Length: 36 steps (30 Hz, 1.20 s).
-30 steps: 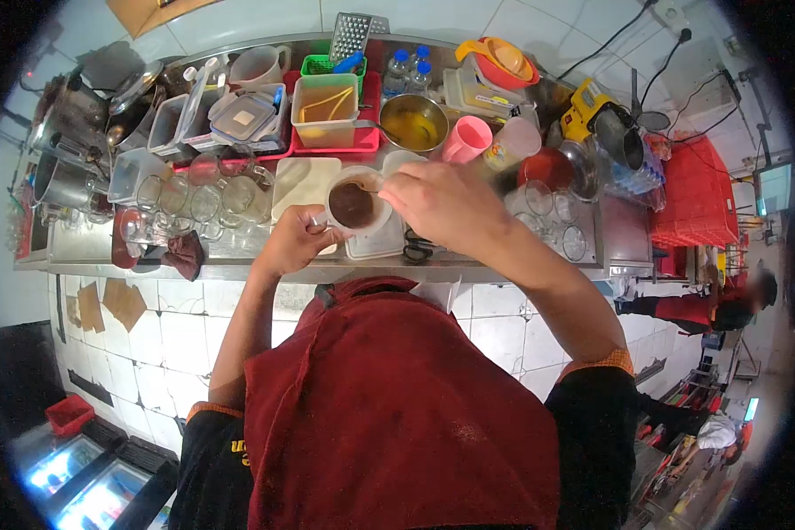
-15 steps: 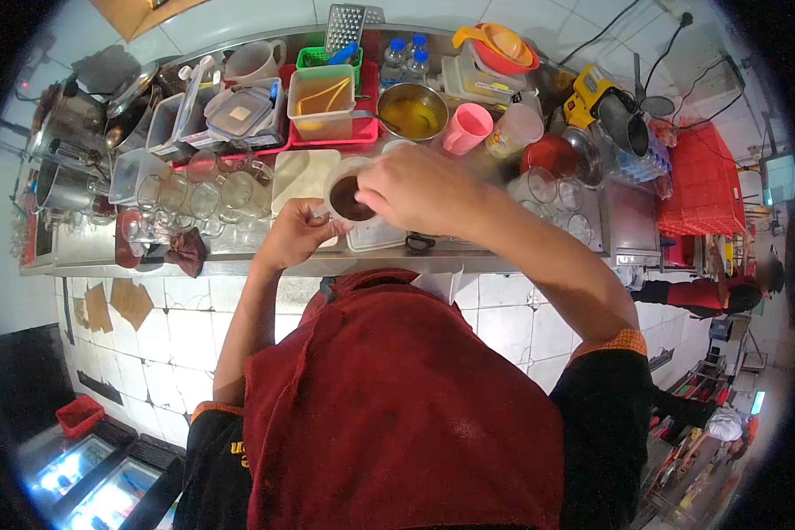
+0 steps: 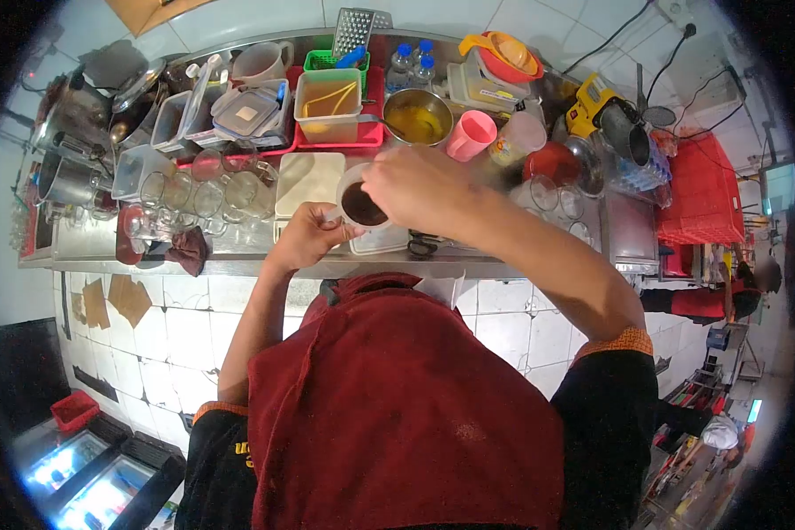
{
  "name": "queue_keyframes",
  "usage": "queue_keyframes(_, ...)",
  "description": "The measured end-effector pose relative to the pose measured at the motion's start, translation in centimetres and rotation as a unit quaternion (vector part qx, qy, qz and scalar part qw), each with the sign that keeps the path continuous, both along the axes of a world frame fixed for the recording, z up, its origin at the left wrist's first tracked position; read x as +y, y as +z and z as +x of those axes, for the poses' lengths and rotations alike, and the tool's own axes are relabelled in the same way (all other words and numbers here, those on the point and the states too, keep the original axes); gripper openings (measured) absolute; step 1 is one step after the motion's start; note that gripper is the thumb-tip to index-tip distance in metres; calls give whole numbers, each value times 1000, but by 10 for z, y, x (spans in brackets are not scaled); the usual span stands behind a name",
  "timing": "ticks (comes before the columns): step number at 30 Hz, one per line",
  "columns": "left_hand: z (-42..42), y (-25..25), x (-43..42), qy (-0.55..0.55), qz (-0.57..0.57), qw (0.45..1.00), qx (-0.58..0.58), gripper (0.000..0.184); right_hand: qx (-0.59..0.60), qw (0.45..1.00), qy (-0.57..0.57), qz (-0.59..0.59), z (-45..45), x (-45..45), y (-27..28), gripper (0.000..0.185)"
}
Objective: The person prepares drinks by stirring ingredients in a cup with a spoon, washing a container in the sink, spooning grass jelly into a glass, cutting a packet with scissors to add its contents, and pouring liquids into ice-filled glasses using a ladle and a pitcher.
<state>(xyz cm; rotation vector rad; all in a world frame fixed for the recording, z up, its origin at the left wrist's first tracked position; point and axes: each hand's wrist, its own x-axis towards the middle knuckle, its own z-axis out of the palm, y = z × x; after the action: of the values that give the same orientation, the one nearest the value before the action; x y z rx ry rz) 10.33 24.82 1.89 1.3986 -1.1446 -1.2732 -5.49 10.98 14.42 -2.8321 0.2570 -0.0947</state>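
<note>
A white cup [image 3: 343, 196] with dark brown contents is held at its left side by my left hand [image 3: 306, 237], thumb and fingers closed around its handle. Over the rim, my right hand [image 3: 420, 187] has its fingers pinched together; whatever they grip is hidden from view. Below the cup lies a white plastic lid or tray [image 3: 382, 243], partly covered. Black scissor-like handles [image 3: 422, 245] rest by its right side. To the cup's upper left is a cream-coloured flat container [image 3: 309, 177].
Glass mugs [image 3: 210, 199] crowd the left of the steel counter. Behind are a container of amber liquid [image 3: 329, 99], a metal bowl [image 3: 417, 115] with yellow contents, and a pink cup [image 3: 471, 135]. More glasses [image 3: 556, 196] stand to the right. Another person [image 3: 707, 300] is at far right.
The cup and both hands have shifted slightly right in view, as has much of the counter. The cup now shows more of its dark contents. Both hands keep their hold.
</note>
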Motion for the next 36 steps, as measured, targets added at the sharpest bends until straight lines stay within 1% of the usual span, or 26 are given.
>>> queue_keyframes(2,-6,4,0,35,-6,999,36,13,106,994,-10,1,-1,1,13,27)
queue_keyframes(3,-6,2,1,36,-5,999,35,13,105,994,-9,1,-1,1,9,27)
queue_keyframes(5,-3,-8,2,18,32,999,33,17,37,998,-19,45,0,-2,-1,27)
queue_keyframes(6,-2,-12,3,21,33,999,32,17,36,998,-16,47,-1,-2,-2,27)
queue_keyframes(8,-1,-22,4,26,21,999,22,21,48,998,-33,2,-3,0,-4,27)
queue_keyframes(10,1,-29,5,34,1,999,21,26,44,999,-25,18,-2,2,-3,25)
queue_keyframes(12,2,-28,7,12,14,999,31,28,43,998,-21,30,1,3,-5,24)
queue_keyframes(14,2,-30,7,9,5,999,31,25,74,996,-46,-28,-1,3,-11,23)
queue_keyframes(15,0,-27,8,15,8,999,45,22,75,996,-47,-28,-1,5,-10,23)
queue_keyframes(17,-1,-17,9,19,10,998,59,19,38,999,-30,23,1,8,-8,23)
queue_keyframes(18,0,-12,11,12,29,998,50,17,39,998,-31,23,1,7,-11,23)
queue_keyframes(20,0,-12,12,7,48,998,41,15,10,998,-38,-40,2,5,-21,23)
queue_keyframes(21,0,-16,13,20,36,998,53,16,11,998,-37,-40,2,5,-18,23)
queue_keyframes(23,-1,-16,13,33,24,997,66,16,36,999,-17,13,1,7,-7,22)
queue_keyframes(24,0,-12,14,27,21,998,58,16,36,999,-17,12,2,6,-8,22)
queue_keyframes(26,0,-10,14,22,18,998,50,16,14,998,-69,-5,3,6,-14,24)
queue_keyframes(27,0,-11,15,26,24,999,39,16,14,998,-68,-6,3,6,-17,24)
queue_keyframes(29,3,-16,16,32,29,999,28,16,-48,992,-120,5,3,8,-21,20)
queue_keyframes(30,4,-20,15,27,19,999,22,16,-48,992,-119,4,2,7,-23,20)
queue_keyframes(32,4,-23,15,25,8,999,18,16,-101,979,-139,107,-2,3,-26,21)
queue_keyframes(33,2,-22,15,24,4,999,32,18,-101,980,-138,106,-4,1,-25,21)
queue_keyframes(35,-2,-17,15,22,0,999,45,21,-32,979,-117,164,-10,-6,-23,17)
queue_keyframes(36,-3,-13,15,18,2,999,50,22,-33,979,-117,163,-13,-7,-21,17)
